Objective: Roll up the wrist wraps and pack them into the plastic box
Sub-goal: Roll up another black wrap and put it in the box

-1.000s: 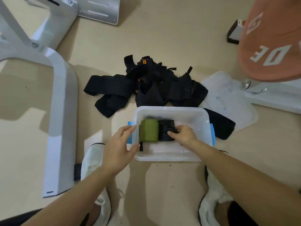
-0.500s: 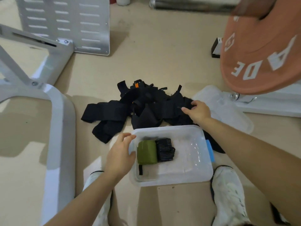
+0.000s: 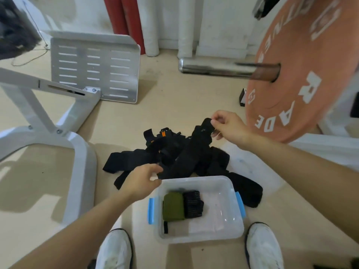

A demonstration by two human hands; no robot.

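Your right hand (image 3: 227, 126) pinches a black woven wrist wrap (image 3: 196, 141) by its end above the pile (image 3: 132, 157). Your left hand (image 3: 140, 180) hovers relaxed beside the clear plastic box (image 3: 202, 236), which holds two rolls (image 3: 172, 207). The orange plate (image 3: 303, 84) reads "ADE".

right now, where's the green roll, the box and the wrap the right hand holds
green roll (image 3: 173, 206), head view, middle of its top.
box (image 3: 196, 178), head view, far rim.
wrap (image 3: 194, 146), head view, mid-strap below the right hand (image 3: 227, 126).

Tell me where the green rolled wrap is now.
The green rolled wrap lies inside the plastic box, at its left end, beside a black rolled wrap, low in the head view.
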